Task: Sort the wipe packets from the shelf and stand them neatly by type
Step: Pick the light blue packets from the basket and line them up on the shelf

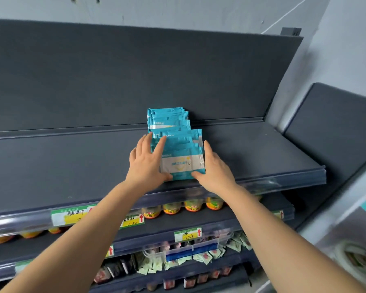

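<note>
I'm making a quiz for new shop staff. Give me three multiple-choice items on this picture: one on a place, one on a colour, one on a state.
1. Where do the wipe packets stand?
A. on the top shelf
B. on the floor
C. in a basket

2. What is their main colour?
A. red
B. teal
C. black

3. How are the hands?
A. both hang at the sides
B. left hand and right hand press straight fingers against the packets' sides
C. both clenched, off the packets

Answers: 1 A, they rest on the uppermost dark board; 2 B, the wrappers are teal with a pale panel; 3 B, one hand lies at each side of the front packets.
</note>
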### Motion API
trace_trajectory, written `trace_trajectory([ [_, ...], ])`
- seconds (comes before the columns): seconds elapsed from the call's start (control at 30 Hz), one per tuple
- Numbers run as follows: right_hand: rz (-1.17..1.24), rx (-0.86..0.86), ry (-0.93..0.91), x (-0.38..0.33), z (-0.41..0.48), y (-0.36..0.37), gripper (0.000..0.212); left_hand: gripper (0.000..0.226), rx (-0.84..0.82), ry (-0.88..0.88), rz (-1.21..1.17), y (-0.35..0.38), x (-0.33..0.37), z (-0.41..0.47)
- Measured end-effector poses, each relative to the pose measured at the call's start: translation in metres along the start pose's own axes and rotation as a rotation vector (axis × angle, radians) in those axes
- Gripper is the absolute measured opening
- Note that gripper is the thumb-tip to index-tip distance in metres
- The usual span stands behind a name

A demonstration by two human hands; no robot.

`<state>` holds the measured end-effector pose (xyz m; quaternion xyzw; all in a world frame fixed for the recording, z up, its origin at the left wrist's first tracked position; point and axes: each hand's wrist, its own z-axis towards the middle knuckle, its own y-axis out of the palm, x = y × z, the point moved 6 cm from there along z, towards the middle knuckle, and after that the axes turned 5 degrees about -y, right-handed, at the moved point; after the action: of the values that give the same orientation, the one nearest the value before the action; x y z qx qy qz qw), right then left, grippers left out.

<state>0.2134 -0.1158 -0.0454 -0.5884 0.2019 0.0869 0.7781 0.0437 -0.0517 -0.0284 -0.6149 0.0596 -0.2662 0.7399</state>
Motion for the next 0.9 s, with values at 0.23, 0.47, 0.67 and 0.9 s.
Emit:
trace_trajectory([
  [0.23,-0.302,0.074,0.051,-0.003,-0.04,-0.021,0.066,0.076,0.016,0.268,0.173,-0.007,0.024,-0.011],
  [0.47,-0.467,0.131,0.292,-0.004,-0.124,-0.038,0.058,0.058,0.073,0.535,0.206,-0.013,0.058,-0.044],
  [0.67,-0.525,0.11,0.562,-0.011,-0.231,-0.045,0.054,0.04,0.064,0.806,0.139,-0.001,0.098,-0.103],
  [0.9,-0.543,0.109,0.834,-0.019,-0.371,-0.055,0.049,0.035,0.004,1.051,0.113,0.017,0.147,-0.2],
])
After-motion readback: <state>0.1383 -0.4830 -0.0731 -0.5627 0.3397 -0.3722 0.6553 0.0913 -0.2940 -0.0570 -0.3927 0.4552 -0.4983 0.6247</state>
